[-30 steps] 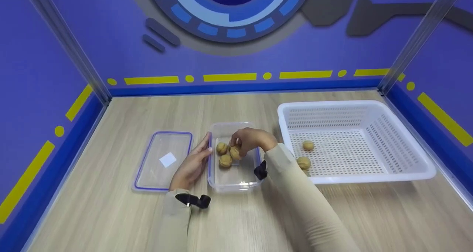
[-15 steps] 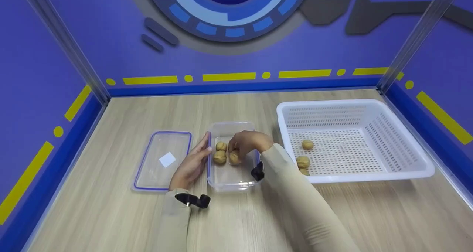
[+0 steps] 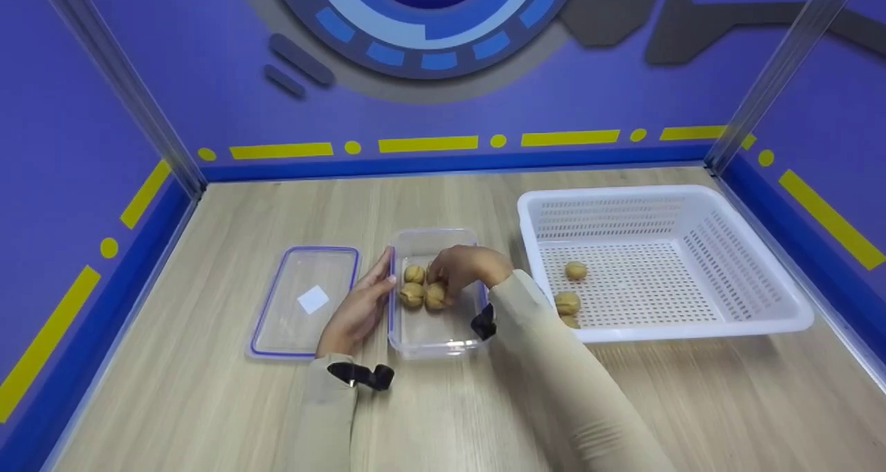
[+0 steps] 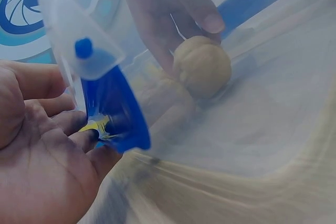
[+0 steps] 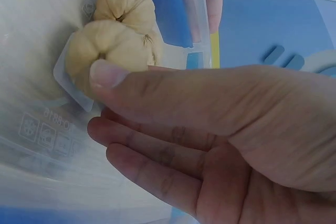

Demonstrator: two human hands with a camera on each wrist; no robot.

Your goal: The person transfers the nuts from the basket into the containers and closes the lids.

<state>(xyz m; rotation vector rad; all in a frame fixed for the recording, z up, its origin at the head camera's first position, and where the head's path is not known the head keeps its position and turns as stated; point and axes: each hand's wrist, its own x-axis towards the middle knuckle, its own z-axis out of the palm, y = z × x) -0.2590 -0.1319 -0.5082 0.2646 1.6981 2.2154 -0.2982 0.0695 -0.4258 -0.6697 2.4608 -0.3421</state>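
Inside the clear plastic food container, my right hand holds a walnut near the middle of the box. In the right wrist view its thumb lies over the walnut, and the other fingers extend below. Two more walnuts sit to the left of the held one, and part of another shows behind the fingers. My left hand rests against the container's left side, thumb at the rim. In the left wrist view its fairly straight fingers touch the wall beside a blue latch.
Left of the container lies its clear lid with a blue seal and a white square label. A white perforated basket stands at the right, with several walnuts along its left side. Blue-purple panels enclose the wooden table.
My right hand has shifted slightly left and toward the front with its walnut. The front left walnut has moved left and back, beside the left wall. The left hand has stayed in place.
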